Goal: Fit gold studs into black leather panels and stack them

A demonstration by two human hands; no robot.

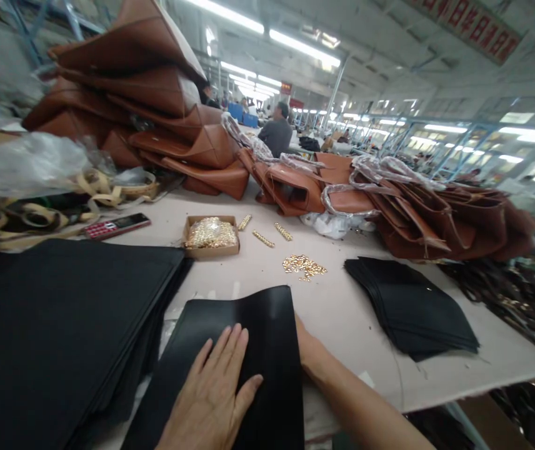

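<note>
My left hand [215, 387] lies flat on a smooth black leather panel [274, 350], fingers stretched out and thumb apart. The panel's right part is raised and bent. My right hand [304, 342] reaches behind that raised right edge; its fingers are hidden by the panel, so I cannot see how they hold it. Beyond the panel, small gold metal pieces [304, 265] lie loose on the pale table [342, 337]. A cardboard box [214, 252] full of gold pieces stands behind, with a few short gold strips [263, 239] beside it.
Stacked black panels lie left [56, 325] and right [412, 306]. A red-and-black phone-like object [117, 226] rests near the left stack. Brown leather bags [192, 144] pile along the back, some handles wrapped in plastic. A person [277, 132] is farther off.
</note>
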